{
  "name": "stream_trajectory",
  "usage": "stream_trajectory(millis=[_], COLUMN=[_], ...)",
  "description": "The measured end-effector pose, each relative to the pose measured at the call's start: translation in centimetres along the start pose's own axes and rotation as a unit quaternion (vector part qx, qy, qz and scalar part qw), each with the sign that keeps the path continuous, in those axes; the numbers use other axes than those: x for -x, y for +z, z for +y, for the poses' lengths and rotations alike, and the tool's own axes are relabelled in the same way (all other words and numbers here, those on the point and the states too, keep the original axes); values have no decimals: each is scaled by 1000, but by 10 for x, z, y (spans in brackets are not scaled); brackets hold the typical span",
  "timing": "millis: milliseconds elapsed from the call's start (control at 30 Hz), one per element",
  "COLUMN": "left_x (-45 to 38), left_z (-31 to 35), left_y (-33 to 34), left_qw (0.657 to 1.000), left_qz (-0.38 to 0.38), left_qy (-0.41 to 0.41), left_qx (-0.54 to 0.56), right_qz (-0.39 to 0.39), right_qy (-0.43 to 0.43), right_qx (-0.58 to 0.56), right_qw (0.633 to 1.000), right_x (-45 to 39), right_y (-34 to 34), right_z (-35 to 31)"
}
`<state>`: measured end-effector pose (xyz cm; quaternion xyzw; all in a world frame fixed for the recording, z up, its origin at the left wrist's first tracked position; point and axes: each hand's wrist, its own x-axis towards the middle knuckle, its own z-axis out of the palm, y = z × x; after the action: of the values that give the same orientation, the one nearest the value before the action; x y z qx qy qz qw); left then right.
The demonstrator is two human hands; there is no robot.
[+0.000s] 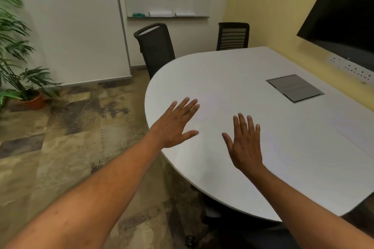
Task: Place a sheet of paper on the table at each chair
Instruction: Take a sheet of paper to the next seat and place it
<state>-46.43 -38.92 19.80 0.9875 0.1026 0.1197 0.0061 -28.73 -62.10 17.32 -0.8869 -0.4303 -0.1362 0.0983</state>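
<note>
A white round-ended table (253,70) stands against a yellow wall, with two dark chairs, one (155,46) at its curved end and another (232,35) at its far side, and a grey hatch (294,87) set into its top. Over the table's near part the left hand (176,123) and right hand (245,143) lie palm down, fingers straight and spread, holding nothing. A white sheet of paper (210,111), barely distinguishable from the tabletop, lies flat between and just beyond the hands; whether they touch it is unclear.
</note>
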Motion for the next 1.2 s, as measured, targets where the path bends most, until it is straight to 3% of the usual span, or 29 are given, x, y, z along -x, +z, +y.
stream_trajectory(millis=[267, 733, 1200], left_x=[-36, -193, -327], left_z=[-74, -209, -286], left_y=[2, 44, 138], left_qw=[999, 991, 958], left_qz=[-12, -64, -102], left_qy=[40, 121, 256], left_qx=[-3, -2, 83], right_qz=[-2, -2, -22], right_qy=[33, 130, 261], right_qx=[-4, -32, 36], right_qw=[999, 991, 964], right_x=[-57, -199, -264], right_y=[36, 118, 164], right_z=[-47, -59, -63])
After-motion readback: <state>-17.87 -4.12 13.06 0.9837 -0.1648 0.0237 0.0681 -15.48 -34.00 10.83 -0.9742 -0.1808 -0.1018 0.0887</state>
